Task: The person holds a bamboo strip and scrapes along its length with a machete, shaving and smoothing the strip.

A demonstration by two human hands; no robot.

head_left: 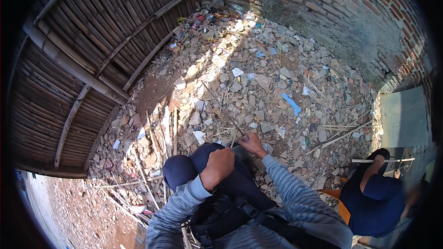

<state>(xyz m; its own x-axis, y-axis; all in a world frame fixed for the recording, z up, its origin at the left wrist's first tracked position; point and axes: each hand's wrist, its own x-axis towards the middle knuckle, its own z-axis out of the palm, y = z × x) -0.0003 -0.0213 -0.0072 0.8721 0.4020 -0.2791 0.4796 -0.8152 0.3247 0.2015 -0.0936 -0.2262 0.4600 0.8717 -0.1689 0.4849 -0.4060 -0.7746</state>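
Slat fence (87,32) at left; brick wall (337,13) ahead and right; rubble (272,82) between. Left hand (218,167) lies left of and nearer the body than right hand (252,144). Stick (223,108) runs from right hand forward-left over rubble; near end not clearly visible. Co-worker (383,203) at right, on chair (342,208), panel (404,117) beyond.

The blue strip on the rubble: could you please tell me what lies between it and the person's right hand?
In the head view, loose broken stones lie between the right hand and the blue strip.
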